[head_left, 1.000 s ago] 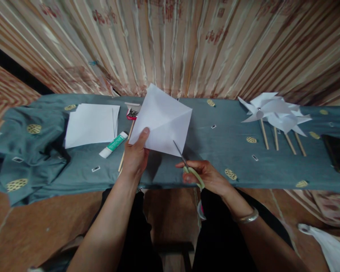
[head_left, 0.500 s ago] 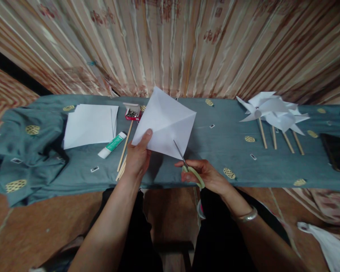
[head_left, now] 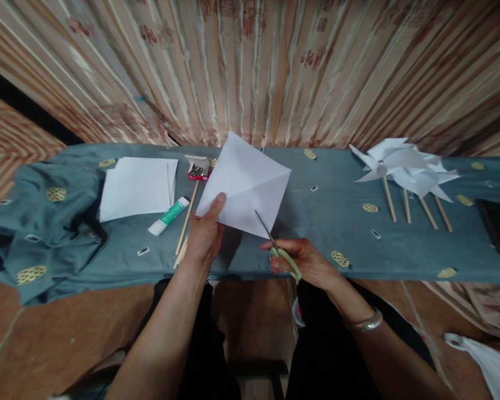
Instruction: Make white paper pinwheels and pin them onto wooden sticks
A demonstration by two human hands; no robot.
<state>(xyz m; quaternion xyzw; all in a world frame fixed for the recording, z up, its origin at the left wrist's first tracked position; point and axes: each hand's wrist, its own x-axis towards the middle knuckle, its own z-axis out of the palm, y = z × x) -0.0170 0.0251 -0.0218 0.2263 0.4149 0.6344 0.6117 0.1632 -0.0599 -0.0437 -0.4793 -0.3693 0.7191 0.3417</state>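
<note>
My left hand (head_left: 208,228) pinches a square white sheet of paper (head_left: 250,172) by its lower left corner, thumb on top. Creases run across the sheet, which is held up above the cloth. In my right hand (head_left: 306,261) is a pair of scissors (head_left: 289,261) with pale green handles, fingers around the loops. The blades reach over the sheet's near corner and point toward its middle. Whether they have cut into the paper is hard to tell.
Left on the green cloth (head_left: 120,253) lie a stack of white paper (head_left: 137,186), a glue tube (head_left: 169,215), wooden sticks (head_left: 187,219) and a red box of small metal pieces (head_left: 198,168). Several paper pinwheels (head_left: 400,161) and a dark phone (head_left: 498,228) lie to the right.
The whole view has shifted slightly, so everything appears a little lower and to the right. Both hands keep their hold on the paper and scissors.
</note>
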